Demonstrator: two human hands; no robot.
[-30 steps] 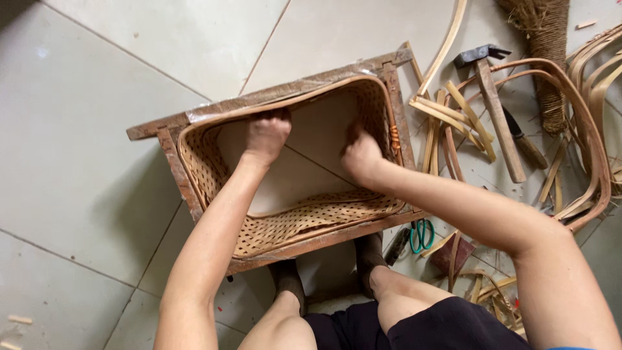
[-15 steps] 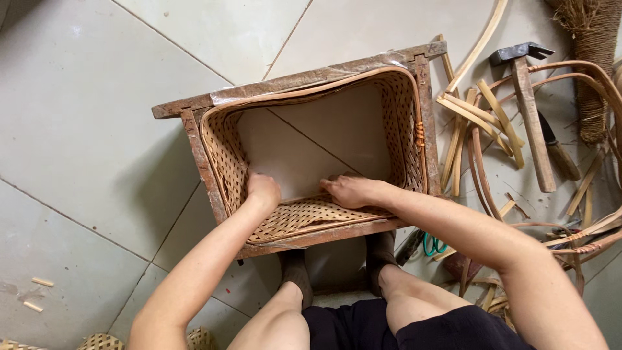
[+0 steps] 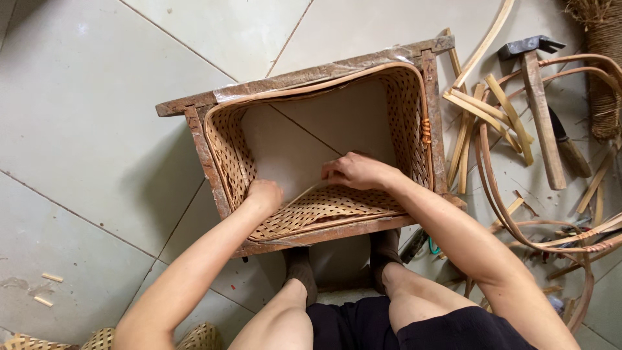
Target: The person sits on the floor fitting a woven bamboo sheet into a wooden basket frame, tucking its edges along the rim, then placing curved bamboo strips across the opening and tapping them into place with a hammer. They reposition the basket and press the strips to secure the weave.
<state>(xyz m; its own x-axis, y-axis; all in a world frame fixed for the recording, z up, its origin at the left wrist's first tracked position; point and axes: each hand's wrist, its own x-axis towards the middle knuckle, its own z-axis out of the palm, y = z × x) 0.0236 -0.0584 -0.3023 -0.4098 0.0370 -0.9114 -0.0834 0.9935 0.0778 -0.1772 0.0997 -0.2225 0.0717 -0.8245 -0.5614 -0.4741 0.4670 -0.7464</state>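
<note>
A woven basket shell (image 3: 324, 207) is seated inside one wooden frame mould (image 3: 304, 74) on the tiled floor (image 3: 84, 116). The left hand (image 3: 264, 196) is clenched against the near woven wall; the right hand (image 3: 353, 172) is pressed onto the upper edge of that wall, fingers curled over it. Two hands and two socked feet (image 3: 301, 272) are counted. One hammer (image 3: 538, 104) is seen among several cane strips (image 3: 492, 110), not countable exactly. Risk, as judged: uneven pressure could kink the thin weave or spring it from the frame; splinters could prick the bare fingers.
</note>
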